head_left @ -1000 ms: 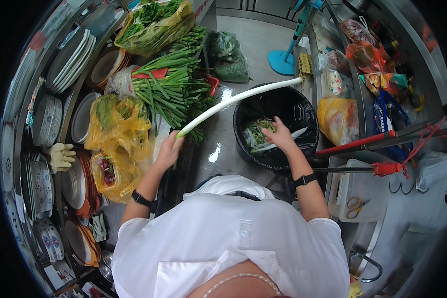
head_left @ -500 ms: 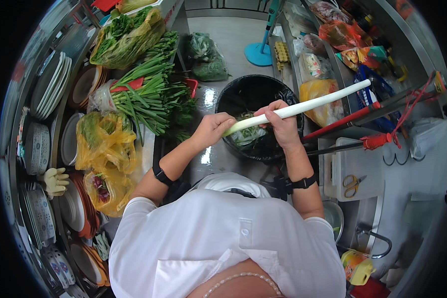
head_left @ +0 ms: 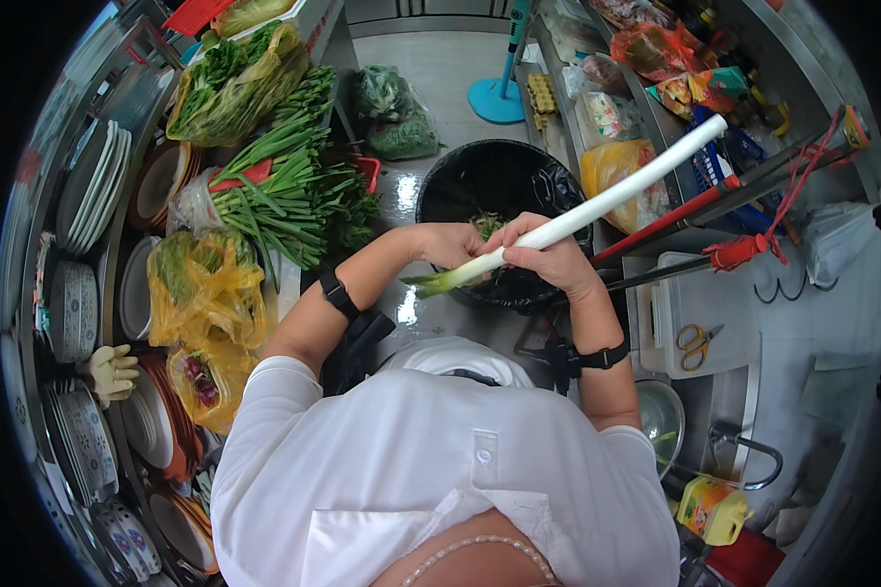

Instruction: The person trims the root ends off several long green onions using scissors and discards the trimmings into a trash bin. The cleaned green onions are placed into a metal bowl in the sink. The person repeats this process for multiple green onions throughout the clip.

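A long white leek with a cut, pale green end slants up to the right above a black-lined bin. My right hand is closed round its lower part. Against the far side of the leek, close to the green end, is my left hand; its fingers are bent in and partly hidden behind the stalk, so what they pinch does not show. Green trimmings lie inside the bin, below the hands.
Bunched green stalks and yellow bags of vegetables lie on the left counter, beside shelved plates. To the right are red-and-black poles, scissors on a plastic lid and a tap. A blue stand is beyond the bin.
The leek has tilted more steeply, its green end coming nearer to me and leftward. My left hand has shifted from gripping that end to the stalk's far side. My right hand still holds the leek.
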The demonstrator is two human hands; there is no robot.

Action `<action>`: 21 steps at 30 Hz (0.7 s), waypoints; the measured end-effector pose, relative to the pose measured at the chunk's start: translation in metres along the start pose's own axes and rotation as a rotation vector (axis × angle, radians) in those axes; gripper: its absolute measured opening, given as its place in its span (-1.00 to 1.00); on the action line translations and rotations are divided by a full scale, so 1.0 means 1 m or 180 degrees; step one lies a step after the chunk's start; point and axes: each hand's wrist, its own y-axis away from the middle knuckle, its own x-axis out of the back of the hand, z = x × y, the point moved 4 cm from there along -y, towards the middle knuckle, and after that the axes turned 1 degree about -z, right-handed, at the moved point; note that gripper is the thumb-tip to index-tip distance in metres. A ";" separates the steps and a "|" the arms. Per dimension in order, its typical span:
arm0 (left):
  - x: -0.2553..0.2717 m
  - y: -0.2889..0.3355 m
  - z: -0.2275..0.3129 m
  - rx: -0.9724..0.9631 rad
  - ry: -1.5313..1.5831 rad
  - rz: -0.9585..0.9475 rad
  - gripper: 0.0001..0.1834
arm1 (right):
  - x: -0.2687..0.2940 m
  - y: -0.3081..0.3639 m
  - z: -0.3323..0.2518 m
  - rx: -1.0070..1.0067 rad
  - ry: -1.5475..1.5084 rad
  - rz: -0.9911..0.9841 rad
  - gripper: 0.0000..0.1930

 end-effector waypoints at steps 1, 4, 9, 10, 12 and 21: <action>0.004 0.000 -0.003 0.0119 0.0072 0.0295 -0.72 | 0.001 0.000 0.003 -0.0154 -0.0119 0.0063 -0.92; 0.016 0.009 -0.013 0.0410 0.0731 0.0901 -0.61 | 0.015 -0.003 0.005 -0.0032 -0.0018 0.0760 -0.91; -0.005 0.027 -0.009 -0.0451 0.0567 0.0695 -0.72 | 0.030 -0.012 0.009 -0.0142 -0.0010 0.1519 -0.88; -0.005 0.028 -0.011 -0.0254 0.0315 0.1018 -0.76 | 0.027 -0.015 0.011 -0.0124 -0.0146 0.1455 -0.87; -0.003 0.029 -0.011 -0.0235 0.0081 0.1608 -0.79 | 0.015 -0.023 0.019 -0.0166 -0.0070 0.1336 -0.84; 0.004 0.046 -0.004 -0.0120 -0.0180 0.3490 -0.53 | -0.023 -0.044 0.046 -0.0607 0.0171 0.1248 -0.90</action>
